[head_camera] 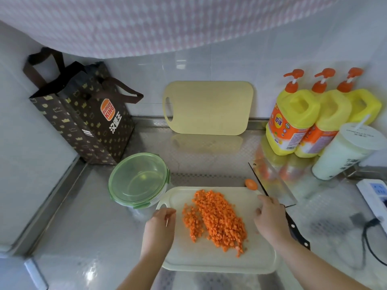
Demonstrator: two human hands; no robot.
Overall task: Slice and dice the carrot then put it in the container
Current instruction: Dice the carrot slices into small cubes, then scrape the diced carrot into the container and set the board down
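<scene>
Head view. At lower centre, diced carrot (217, 220) heaped in a long orange pile on a white cutting board (209, 260), flat on the steel desk (83, 227). Left hand (160, 225) at the board's left edge beside the handle hole, fingers bent down. Right hand (270, 220) at the board's right edge, fingers bent likewise. Cannot tell whether either of the hands grips the board or merely rests on it. Just right of the right hand, a knife (272, 183) lying on the desk, blade toward the upper frame, black handle partly hidden behind the wrist. One rounded carrot end (250, 184) just off the board's upper right corner, beside the blade. Left of centre, just beside the board's upper left corner, a round container (138, 178) with a green clip lid on top. Farther up: a yellow cutting board (209, 107) propped against the tiled wall and a brown bag (88, 114) at upper left. At right, three yellow pump bottles (293, 122) and a lidded cup (345, 151); at the right edge, a white power strip (374, 193).
</scene>
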